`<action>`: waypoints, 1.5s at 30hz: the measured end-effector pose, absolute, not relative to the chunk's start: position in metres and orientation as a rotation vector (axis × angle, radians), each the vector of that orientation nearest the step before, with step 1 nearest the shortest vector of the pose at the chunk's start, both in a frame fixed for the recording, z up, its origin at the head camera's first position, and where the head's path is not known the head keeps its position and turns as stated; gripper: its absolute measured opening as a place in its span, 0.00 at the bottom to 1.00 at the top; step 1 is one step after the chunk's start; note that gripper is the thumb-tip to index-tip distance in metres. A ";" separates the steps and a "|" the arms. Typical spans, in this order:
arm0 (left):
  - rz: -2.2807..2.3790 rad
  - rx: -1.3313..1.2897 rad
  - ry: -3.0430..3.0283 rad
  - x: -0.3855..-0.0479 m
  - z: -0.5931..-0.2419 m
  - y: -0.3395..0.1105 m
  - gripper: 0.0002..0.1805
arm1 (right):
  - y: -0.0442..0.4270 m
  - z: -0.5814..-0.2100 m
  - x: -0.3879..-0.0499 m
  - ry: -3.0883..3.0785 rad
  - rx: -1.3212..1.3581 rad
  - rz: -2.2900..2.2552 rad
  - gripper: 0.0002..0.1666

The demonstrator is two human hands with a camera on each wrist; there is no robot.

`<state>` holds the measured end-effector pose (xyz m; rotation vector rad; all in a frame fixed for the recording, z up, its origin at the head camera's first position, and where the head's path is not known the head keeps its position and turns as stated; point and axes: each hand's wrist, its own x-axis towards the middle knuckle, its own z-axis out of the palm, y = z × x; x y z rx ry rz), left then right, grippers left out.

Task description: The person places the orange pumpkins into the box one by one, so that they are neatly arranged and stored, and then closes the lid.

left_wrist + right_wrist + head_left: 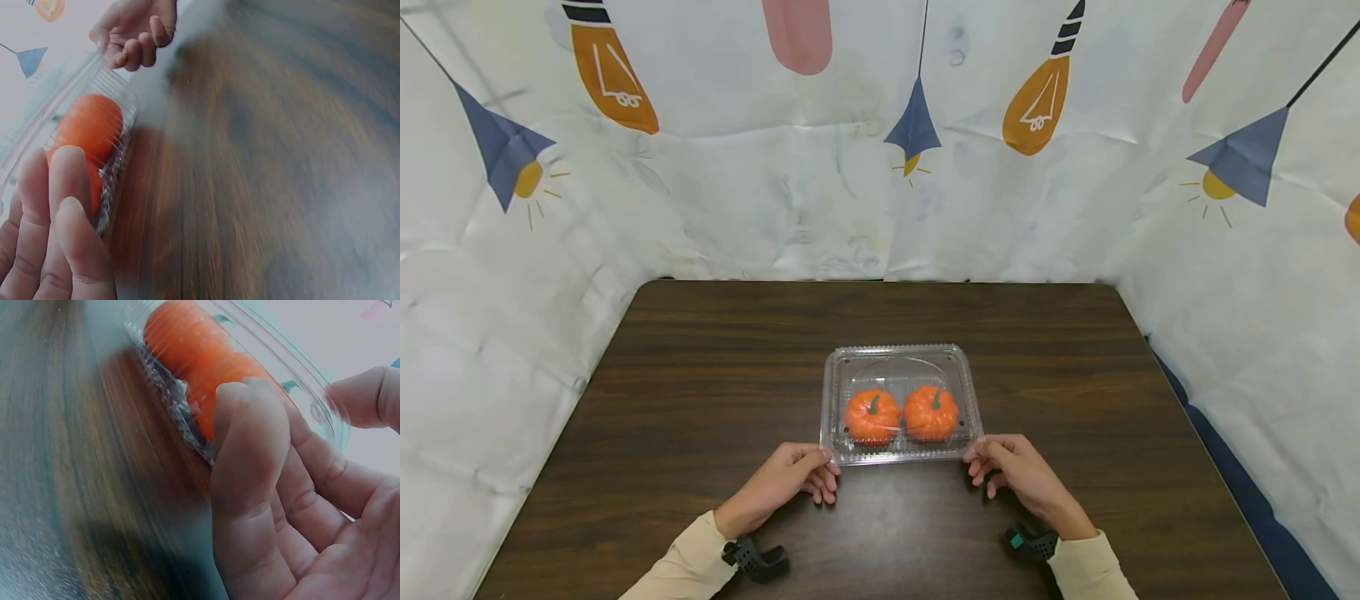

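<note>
A clear plastic clamshell container (898, 354) lies on the dark wood table, its transparent top covering two small orange pumpkins with green stems. The left pumpkin (873, 417) and the right pumpkin (931, 413) sit side by side in its front half. My left hand (797, 473) pinches the container's front left corner, thumb on top. At the front right corner, my right hand (1018, 473) pinches the rim between thumb and index finger. The other fingers of both hands curl loosely below the rim. In the right wrist view the thumb (369, 397) meets the clear edge.
The brown wood-grain table (737, 350) extends around the container on all sides. White patterned cloth (775, 208) hangs behind and at both sides. A black wrist device (756, 558) sits on the left wrist, another device (1032, 542) on the right.
</note>
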<state>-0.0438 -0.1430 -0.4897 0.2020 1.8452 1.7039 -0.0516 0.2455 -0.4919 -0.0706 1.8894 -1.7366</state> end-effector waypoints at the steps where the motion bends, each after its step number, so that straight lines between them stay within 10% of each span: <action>1: 1.710 0.191 1.831 -0.044 -0.490 -0.142 0.23 | 0.245 -0.492 -0.051 1.882 -0.067 -1.743 0.23; 45: 1.716 0.135 1.694 -0.050 -0.491 -0.144 0.27 | 0.244 -0.496 -0.048 1.816 0.028 -1.827 0.24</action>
